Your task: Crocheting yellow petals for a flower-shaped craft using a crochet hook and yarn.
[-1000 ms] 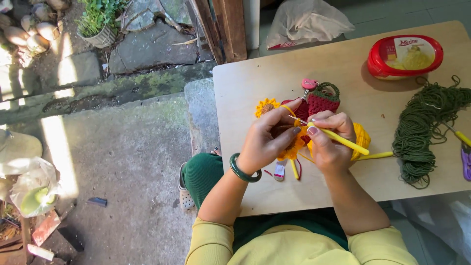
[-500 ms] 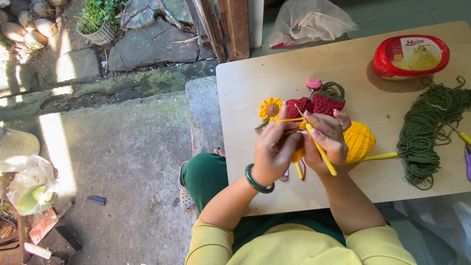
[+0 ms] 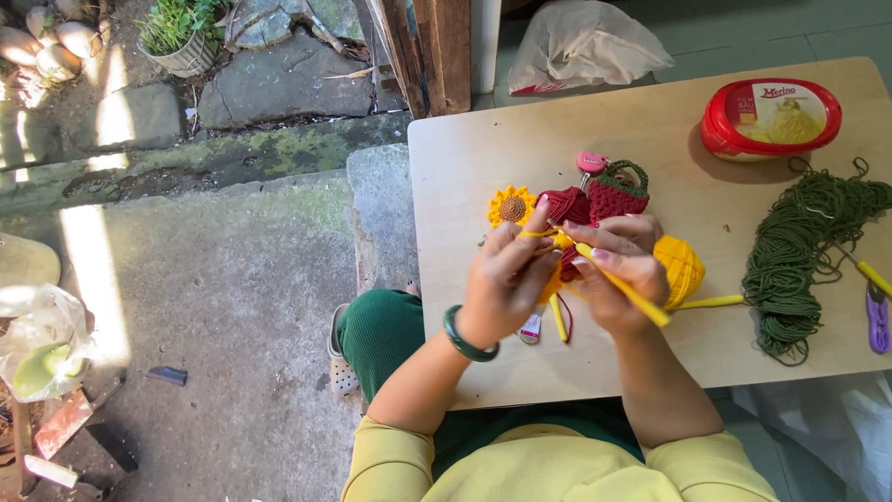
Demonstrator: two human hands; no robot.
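A person in a yellow top crochets at a pale wooden table [image 3: 483,167] outdoors, seen from above. The right hand [image 3: 621,270] is closed around a yellow crochet hook [image 3: 621,286], thumb and forefinger pinching its shaft, the hook's tip angled up toward the other hand. The left hand [image 3: 506,279], a green bangle [image 3: 467,336] at the wrist, has its fingers pressed together on a small yellow crochet piece [image 3: 556,279] and the strand of yellow yarn running to the hook; the piece sits between both hands, raised just above the table's middle. A ball of yellow yarn [image 3: 680,268] lies just beside the right hand, with a finished crochet sunflower [image 3: 511,206] and dark red crochet pouches [image 3: 595,200] just beyond the fingers. A tangled skein of green yarn [image 3: 801,256], purple snips [image 3: 878,318] and a red tub [image 3: 771,116] sit farther right. The likeliest slip, judged from here: a tug on the taut strand could roll the ball off the table's near edge, or a loop could drop off the hook if the pinch loosens.
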